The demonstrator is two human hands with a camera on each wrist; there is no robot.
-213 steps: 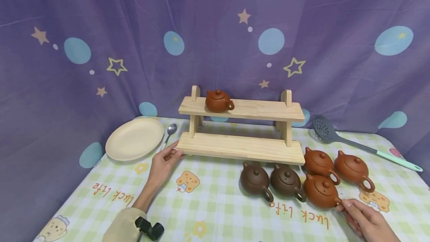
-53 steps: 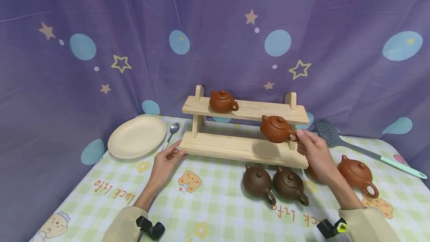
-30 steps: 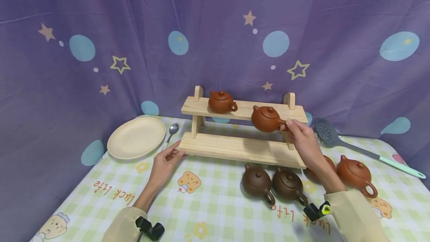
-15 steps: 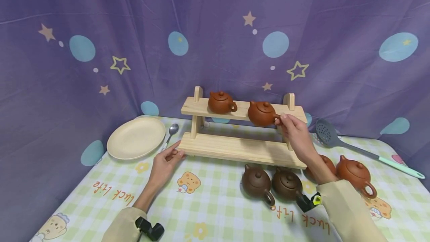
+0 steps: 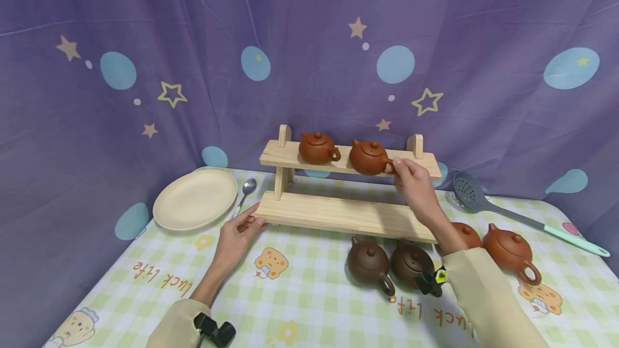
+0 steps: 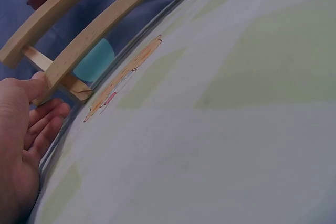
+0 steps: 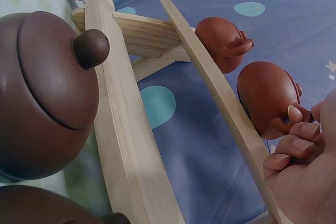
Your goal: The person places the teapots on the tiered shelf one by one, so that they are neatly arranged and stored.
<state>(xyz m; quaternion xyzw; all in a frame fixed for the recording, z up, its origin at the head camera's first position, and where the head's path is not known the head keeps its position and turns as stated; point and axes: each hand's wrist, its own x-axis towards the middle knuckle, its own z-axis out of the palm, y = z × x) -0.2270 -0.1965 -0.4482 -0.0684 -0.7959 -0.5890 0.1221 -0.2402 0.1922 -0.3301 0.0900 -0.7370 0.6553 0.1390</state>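
My right hand (image 5: pixel 417 187) pinches the handle of a reddish-brown teapot (image 5: pixel 369 158) at the upper board of the wooden two-tier shelf (image 5: pixel 338 212). In the right wrist view that teapot (image 7: pixel 266 98) is upright against the board; whether its full weight rests there I cannot tell. A matching teapot (image 5: pixel 316 149) stands to its left on the same board. My left hand (image 5: pixel 236 238) grips the left end of the lower board. The left wrist view shows its thumb on the board and the other fingers (image 6: pixel 44 129) curled below.
Two dark brown teapots, one left (image 5: pixel 367 263) and one right (image 5: pixel 411 263), stand before the shelf. Two reddish teapots sit farther right, one (image 5: pixel 465 235) partly behind my forearm, the other (image 5: pixel 508 248) beside it. A plate (image 5: pixel 195 200), a spoon (image 5: pixel 249 187) and a slotted turner (image 5: pixel 471 192) lie around.
My right hand has lifted the reddish teapot from the table on the right, carried it left and up over the lower board, and brought it to the upper board. The left hand stays put.
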